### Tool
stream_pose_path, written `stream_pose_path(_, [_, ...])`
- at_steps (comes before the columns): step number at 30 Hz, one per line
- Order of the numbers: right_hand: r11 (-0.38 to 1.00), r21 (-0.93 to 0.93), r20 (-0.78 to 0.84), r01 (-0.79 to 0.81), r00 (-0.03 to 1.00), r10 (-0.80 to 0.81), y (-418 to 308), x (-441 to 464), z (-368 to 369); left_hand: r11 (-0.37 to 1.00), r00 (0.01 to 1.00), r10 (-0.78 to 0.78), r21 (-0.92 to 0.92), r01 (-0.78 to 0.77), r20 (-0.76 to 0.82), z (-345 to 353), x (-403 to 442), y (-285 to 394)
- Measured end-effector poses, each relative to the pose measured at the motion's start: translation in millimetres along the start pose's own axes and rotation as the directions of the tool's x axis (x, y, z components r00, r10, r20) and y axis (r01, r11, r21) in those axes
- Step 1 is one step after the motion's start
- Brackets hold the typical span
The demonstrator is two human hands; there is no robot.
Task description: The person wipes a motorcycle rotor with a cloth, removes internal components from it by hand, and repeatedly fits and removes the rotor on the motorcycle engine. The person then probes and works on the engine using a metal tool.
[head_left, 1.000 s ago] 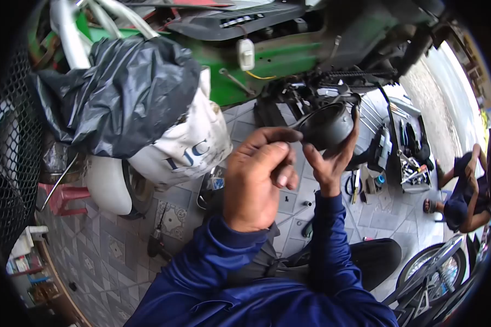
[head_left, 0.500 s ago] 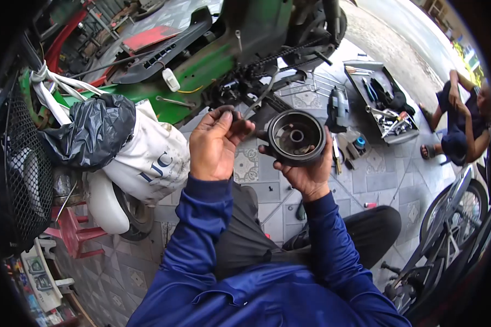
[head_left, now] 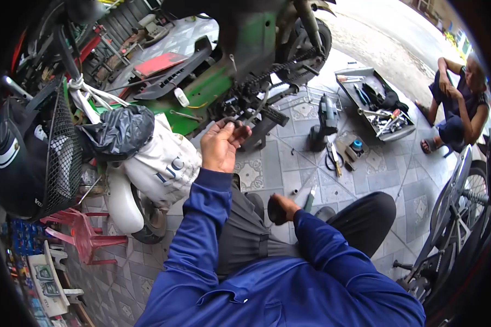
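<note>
My left hand is palm up in front of the motorbike's open side, fingers curled and thumb pressed in. Something small and dark seems to sit at the fingertips, too small to name. Low between my knees, my right hand grips a dark round metal drum, turned nearly edge-on so its hollow side is hidden. Ahead of my left hand is the green motorbike, its chain and greasy mechanism exposed.
On the tiled floor stand a power tool, scissors, a blue-capped container and a grey tool tray. A person sits at right near another motorbike. At left are a white bag and red stool.
My right hand has lowered the drum from chest height toward my lap and turned it edge-on. My left hand stays raised with fingers curled. The view has shifted slightly.
</note>
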State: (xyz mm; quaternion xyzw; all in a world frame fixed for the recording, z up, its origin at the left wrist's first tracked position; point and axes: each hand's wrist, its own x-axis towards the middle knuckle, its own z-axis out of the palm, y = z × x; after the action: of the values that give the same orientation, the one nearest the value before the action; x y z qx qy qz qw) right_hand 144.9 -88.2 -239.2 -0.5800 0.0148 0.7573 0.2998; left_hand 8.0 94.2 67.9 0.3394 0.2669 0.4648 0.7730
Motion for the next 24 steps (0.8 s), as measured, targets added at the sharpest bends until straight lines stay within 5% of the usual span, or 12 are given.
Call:
stream_pose_path(4, [0.973,-0.153,-0.005,-0.173,0.985,0.174,15,36,-6,0.999,0.997,-0.020,0.045,0.023,-0.070,3,7,14])
stream_pose_path(12, [0.951,-0.214,-0.070,-0.225,0.974,0.215,4,32,-1,0.968,0.965,-0.165,0.151,0.198,-0.206,-15,63,17])
stream_pose_path(15, [0.886,-0.407,-0.226,-0.222,0.964,0.138,-7,21,1,0.952,0.959,-0.162,0.217,0.214,-0.232,-28,79,15])
stream_pose_path(17, [0.555,-0.826,0.001,0.099,0.985,-0.175,-8,27,-14,0.946,0.957,-0.154,0.243,0.215,-0.247,-35,85,13])
stream_pose_path(24, [0.204,-0.976,-0.172,-0.077,0.849,-0.499,-16,18,-5,0.945,0.953,-0.134,0.256,0.206,-0.272,-34,89,11])
